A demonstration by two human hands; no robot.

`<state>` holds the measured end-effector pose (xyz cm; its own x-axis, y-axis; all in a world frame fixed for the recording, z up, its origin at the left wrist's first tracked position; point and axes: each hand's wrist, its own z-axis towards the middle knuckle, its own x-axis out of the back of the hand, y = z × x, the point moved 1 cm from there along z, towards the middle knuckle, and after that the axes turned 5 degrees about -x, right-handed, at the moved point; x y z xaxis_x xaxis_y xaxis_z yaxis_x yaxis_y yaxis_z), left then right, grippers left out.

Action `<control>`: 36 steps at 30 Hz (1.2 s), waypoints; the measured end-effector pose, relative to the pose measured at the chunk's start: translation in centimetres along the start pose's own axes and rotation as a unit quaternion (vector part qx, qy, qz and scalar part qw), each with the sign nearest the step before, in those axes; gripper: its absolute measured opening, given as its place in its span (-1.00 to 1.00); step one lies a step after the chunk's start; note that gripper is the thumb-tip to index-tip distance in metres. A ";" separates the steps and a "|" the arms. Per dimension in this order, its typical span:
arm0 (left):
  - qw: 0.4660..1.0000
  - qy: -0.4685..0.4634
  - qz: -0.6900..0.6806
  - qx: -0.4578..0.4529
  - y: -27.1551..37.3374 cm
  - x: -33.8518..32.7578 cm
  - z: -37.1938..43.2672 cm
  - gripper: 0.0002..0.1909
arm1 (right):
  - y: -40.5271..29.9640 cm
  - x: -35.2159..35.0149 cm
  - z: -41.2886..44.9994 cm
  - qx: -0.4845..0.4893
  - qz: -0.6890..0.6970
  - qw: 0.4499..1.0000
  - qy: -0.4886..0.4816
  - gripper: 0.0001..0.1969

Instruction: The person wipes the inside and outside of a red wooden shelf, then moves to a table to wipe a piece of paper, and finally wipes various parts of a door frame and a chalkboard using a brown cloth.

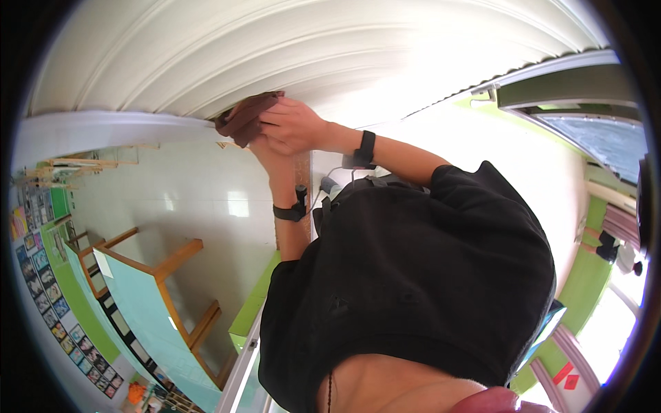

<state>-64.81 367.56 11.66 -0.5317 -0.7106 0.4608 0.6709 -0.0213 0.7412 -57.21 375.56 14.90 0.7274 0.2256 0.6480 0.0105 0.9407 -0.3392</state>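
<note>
A dark brown cloth (247,120) is bunched up against the lower edge of a white ribbed panel (217,62). My right hand (294,126) grips the right side of the cloth, its fingers curled. Just below it, my left hand (266,148) reaches up behind the cloth, which hides most of its fingers, so their grip cannot be made out. The two hands overlap closely. Each wrist wears a black strap with a small device, and a thin cable runs by them.
Tables with pale blue tops (150,304) and wooden legs stand at lower left. A green-topped ledge (253,304) lies beside my body. At upper right is a dark-framed window or board (594,124). Another person (614,253) is at the far right. Pictures (57,304) line the left wall.
</note>
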 end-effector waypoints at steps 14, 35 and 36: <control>0.927 -0.267 -0.233 -0.121 17.8 -21.6 -0.2 -0.77 | 9.4 21.6 -13.5 -0.199 -0.090 0.963 0.155 -0.90; 0.806 -0.527 -0.259 0.079 11.0 -26.2 -1.6 -0.65 | 13.1 16.0 -20.9 -0.472 -0.044 0.791 0.386 -0.80; 0.786 -0.538 -0.272 0.137 11.1 -24.7 -1.1 -0.66 | 13.0 15.1 -21.0 -0.463 -0.081 0.804 0.364 -0.81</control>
<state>-43.62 384.15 7.99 -0.9299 0.3597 0.0770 0.1354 0.1402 0.9808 -31.64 385.91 5.93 0.8702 -0.4062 0.2788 0.4076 0.2756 -0.8706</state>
